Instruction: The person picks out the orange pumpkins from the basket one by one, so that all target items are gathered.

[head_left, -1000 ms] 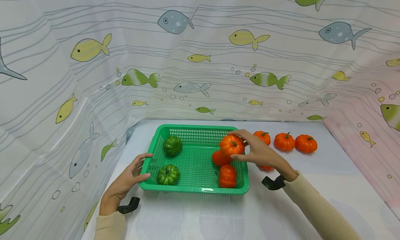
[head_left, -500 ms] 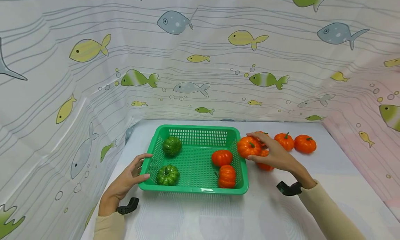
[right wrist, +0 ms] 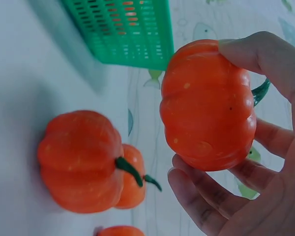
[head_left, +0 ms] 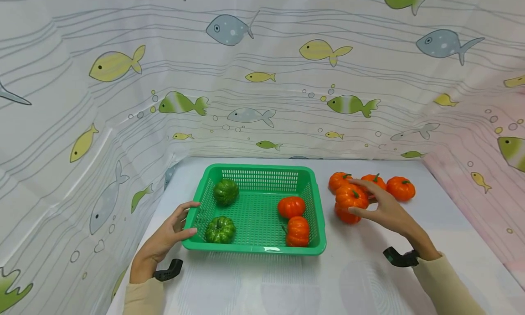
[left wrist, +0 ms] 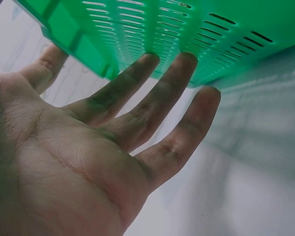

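The right hand (head_left: 381, 209) pinched an orange pumpkin (head_left: 349, 197) between thumb and fingers, raised above the desk (head_left: 369, 283) at three o'clock of the basket (head_left: 254, 214), with a second pumpkin (head_left: 347, 218) at six o'clock below it, a third pumpkin (head_left: 338, 181) at eleven, a fourth pumpkin (head_left: 372, 180) at two and a fifth pumpkin (head_left: 401, 188) near three. The left hand (head_left: 164, 235) was spread, its fingertips at the basket's nine o'clock wall. Inside the basket, two green pumpkins (head_left: 226, 192) sat at eight and ten o'clock and two red pumpkins (head_left: 298, 231) at three and four.
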`<state>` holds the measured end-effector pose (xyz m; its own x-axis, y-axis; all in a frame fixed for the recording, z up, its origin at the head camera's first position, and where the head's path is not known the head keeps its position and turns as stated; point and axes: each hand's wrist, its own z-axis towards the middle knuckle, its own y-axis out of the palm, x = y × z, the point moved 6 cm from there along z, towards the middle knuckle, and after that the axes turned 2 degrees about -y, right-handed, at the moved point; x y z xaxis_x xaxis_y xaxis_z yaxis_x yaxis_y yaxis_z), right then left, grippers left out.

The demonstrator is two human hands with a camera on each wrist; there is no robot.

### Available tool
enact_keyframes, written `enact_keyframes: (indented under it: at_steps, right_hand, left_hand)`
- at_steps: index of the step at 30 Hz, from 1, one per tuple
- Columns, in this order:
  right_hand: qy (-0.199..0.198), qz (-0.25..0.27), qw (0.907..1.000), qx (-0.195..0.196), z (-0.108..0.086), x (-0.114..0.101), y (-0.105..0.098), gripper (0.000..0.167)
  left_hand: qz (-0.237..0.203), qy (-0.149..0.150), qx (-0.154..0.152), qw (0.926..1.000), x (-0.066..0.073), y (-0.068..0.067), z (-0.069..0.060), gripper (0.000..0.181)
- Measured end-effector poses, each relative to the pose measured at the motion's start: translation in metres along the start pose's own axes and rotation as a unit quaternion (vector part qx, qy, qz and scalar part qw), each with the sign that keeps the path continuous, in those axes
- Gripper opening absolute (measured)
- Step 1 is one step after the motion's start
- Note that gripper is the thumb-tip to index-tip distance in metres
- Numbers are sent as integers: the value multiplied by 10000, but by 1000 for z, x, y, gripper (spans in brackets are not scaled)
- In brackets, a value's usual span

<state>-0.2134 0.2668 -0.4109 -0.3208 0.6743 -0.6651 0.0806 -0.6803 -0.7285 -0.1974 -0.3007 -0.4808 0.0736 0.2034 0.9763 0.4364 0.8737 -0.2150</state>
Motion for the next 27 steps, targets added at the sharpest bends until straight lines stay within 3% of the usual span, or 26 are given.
enact_keyframes:
  at_steps: [27]
  right_hand:
    - [1291, 89, 9913, 233, -48, 72, -26, 84]
  left_hand:
    - [-28, 24, 8, 10000, 4, 0, 0, 67]
